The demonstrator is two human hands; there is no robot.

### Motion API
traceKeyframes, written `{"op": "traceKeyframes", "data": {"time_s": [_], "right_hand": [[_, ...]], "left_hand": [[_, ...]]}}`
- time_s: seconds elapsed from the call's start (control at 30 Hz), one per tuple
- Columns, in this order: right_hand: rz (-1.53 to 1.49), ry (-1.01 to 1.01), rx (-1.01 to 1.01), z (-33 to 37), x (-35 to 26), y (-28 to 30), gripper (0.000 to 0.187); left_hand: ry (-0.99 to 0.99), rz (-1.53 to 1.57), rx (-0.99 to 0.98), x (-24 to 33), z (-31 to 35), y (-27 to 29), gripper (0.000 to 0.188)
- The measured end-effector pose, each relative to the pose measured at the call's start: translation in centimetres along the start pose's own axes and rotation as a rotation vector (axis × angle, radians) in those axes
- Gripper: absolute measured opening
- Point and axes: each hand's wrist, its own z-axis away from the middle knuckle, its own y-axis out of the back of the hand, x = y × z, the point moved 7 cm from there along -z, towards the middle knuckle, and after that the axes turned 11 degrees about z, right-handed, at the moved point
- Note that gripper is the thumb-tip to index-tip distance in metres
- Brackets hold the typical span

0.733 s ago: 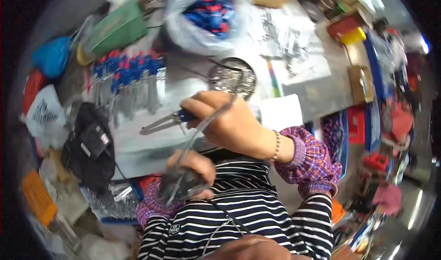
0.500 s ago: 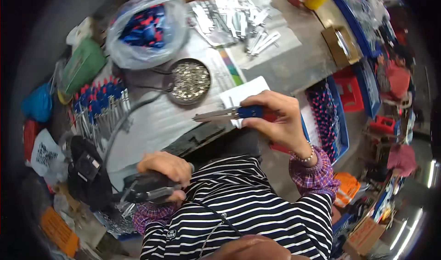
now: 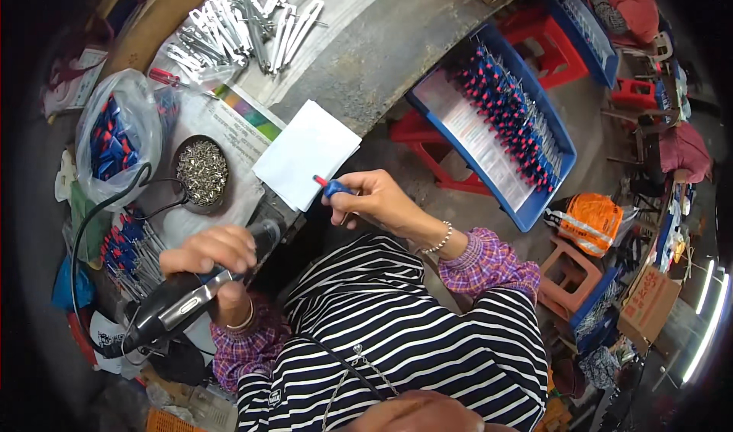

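We see the grey metal desk (image 3: 412, 42) running from nine o'clock up to one o'clock, its far edge cut off by the dark rim of the picture. At three o'clock from our hands sits a long blue plastic tray (image 3: 534, 195) of red-and-blue handled tools, packed too tightly for us to count. At eleven o'clock a heap of bare silver metal tool blanks (image 3: 244, 23) lies on pale paper, and at ten o'clock a clear plastic bag (image 3: 118, 138) of blue-and-red handles slumps on the desk, its contents blurred through the film. Beside the bag, a round dark bowl (image 3: 201, 174) holds small shiny metal pieces, too small for us to make out their kind. A white paper sheet (image 3: 305, 153) overhangs the desk edge near the middle.

Our left hand (image 3: 210, 250) is clenched around a black-and-silver corded power tool (image 3: 179, 302), wrist bent, fingers wrapped over its barrel; the nose of the tool points to one o'clock and its cord loops away to nine o'clock, where it is lost in shadow. Our right hand (image 3: 378, 203) pinches a small blue-handled tool with a red tip (image 3: 330, 187), just off the lower corner of the white sheet; most of it is hidden inside the palm.
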Motion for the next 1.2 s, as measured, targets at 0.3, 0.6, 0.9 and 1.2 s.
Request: {"op": "traceKeyframes", "data": {"time_s": [0.3,0.6,0.9,1.2], "right_hand": [[-0.034,-0.079,0.002,-1.8,2.8,-1.0,0.025],[0.117,-0.029,0.091,-2.6,2.9,-1.5,0.020],[0.081,-0.031,0.098,-2.6,3.6,-1.6,0.016],[0.542,0.401,0.509,1.1,-6.0,3.6,0.019]], "left_hand": [[0.001,-0.112,-0.015,-2.2,-0.8,-0.7,0.039],[0.008,-0.136,-0.129,-1.8,-1.3,-1.1,0.037],[-0.053,-0.093,-0.218,-1.3,-1.8,-1.9,0.037],[-0.066,-0.187,-0.111,-1.0,-1.6,-0.3,0.040]]}}
